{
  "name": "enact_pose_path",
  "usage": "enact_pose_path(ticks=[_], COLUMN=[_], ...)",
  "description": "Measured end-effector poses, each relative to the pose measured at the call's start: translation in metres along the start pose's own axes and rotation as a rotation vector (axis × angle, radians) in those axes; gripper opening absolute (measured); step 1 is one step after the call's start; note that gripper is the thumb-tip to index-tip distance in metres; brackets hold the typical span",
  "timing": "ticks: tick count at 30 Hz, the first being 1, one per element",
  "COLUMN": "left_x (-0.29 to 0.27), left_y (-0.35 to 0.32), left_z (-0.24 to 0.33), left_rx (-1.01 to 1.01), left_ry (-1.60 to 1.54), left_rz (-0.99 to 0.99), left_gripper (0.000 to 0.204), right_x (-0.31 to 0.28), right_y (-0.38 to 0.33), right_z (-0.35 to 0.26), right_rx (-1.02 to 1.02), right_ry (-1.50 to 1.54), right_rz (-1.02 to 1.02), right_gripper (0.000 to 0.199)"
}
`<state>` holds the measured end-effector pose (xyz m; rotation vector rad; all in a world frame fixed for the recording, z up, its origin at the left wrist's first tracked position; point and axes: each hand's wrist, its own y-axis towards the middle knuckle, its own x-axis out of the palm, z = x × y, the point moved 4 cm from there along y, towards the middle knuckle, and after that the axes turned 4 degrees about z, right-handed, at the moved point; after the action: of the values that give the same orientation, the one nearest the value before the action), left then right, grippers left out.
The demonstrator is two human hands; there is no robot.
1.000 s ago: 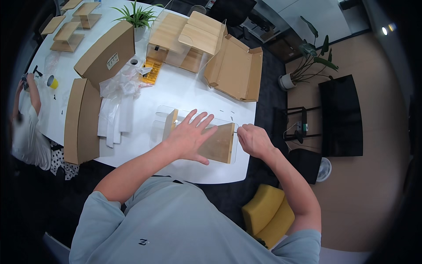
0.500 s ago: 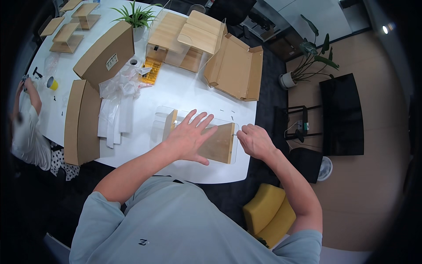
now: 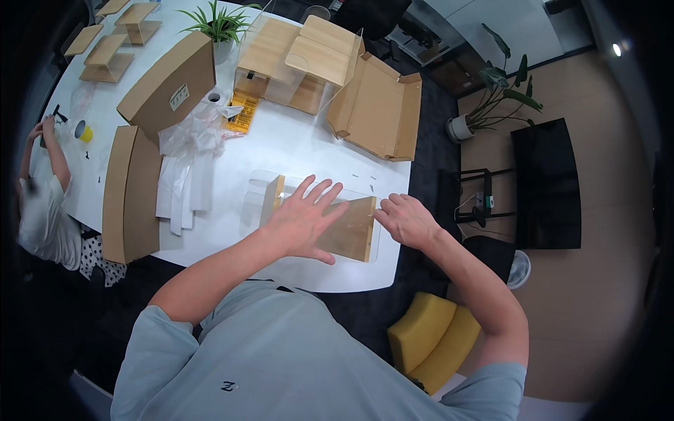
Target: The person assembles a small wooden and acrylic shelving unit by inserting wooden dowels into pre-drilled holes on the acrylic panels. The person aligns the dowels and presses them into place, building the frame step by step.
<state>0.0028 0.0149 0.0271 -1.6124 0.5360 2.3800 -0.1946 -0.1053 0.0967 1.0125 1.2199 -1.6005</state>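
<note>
A small shelf unit of clear plastic panels and light wooden boards lies on the white table (image 3: 337, 277) in front of me. Its right board (image 3: 353, 228) stands on edge, and a second, narrower board (image 3: 272, 198) stands to the left. My left hand (image 3: 309, 217) rests over the unit with fingers spread, holding nothing. Against the outer side of the right board, my right hand (image 3: 404, 219) is closed, fingertips pinched at the clear panel. Whatever lies in that pinch is too small and hidden to name.
Open cardboard boxes (image 3: 130, 196) and crumpled clear plastic wrap (image 3: 193, 137) lie to the left. Beyond are finished wood-and-clear shelves (image 3: 319, 52), a cardboard tray (image 3: 375, 105) and a potted plant (image 3: 219, 31). Another person (image 3: 49, 217) works at far left. A yellow chair (image 3: 428, 337) stands at lower right.
My right forearm and elbow have swung slightly outward to the right, with the hand turned a little at the board's edge. My left hand has stayed put.
</note>
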Motion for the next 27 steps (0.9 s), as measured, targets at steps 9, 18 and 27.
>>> enact_pose_path(ticks=[9, 18, 27], left_x=[0.001, 0.003, -0.003], left_y=[0.0, 0.003, 0.096], left_z=[0.001, 0.003, -0.021], left_rx=[-0.018, -0.015, -0.229], left_ry=[-0.004, -0.028, -0.163], left_rz=[-0.033, -0.018, -0.458], left_gripper=[0.118, 0.117, 0.055], right_x=[0.01, -0.015, 0.06], right_y=[0.001, -0.001, -0.079], right_z=[-0.01, 0.004, -0.028], right_rx=[0.608, 0.359, 1.252], right_ry=[0.44, 0.186, 1.347], right_rz=[-0.089, -0.085, 0.745], right_gripper=[0.019, 0.018, 0.026])
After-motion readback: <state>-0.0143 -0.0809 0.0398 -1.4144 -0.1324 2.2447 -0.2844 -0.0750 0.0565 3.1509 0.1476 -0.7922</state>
